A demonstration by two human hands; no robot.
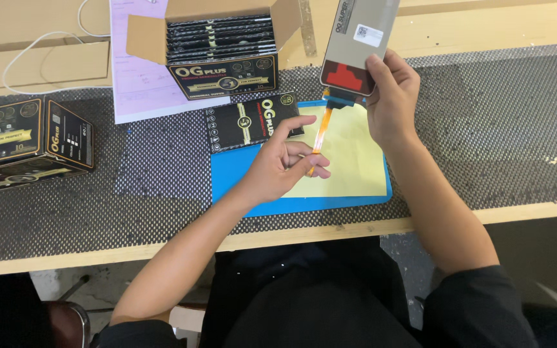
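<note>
Right hand [391, 96]: gripping grey screen panel [356, 38], held upright.
Left hand [285, 164]: pinching the panel's orange ribbon cable [320, 132] above yellow sheet [356, 161].

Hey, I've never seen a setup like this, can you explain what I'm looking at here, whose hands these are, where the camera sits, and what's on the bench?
There is one picture, taken by a camera on a person's head, looking down at their own two bare hands over a workbench covered with a dark mesh mat. The right hand holds up a flat grey screen panel by its lower edge. An orange ribbon cable hangs from the panel, and the left hand pinches its lower end. Beneath lies a blue mat with a yellow sheet on it. Beside it lies a flat black packet; behind stands an open carton filled with similar packets. A closed black box sits far left, beside white paper.
</note>
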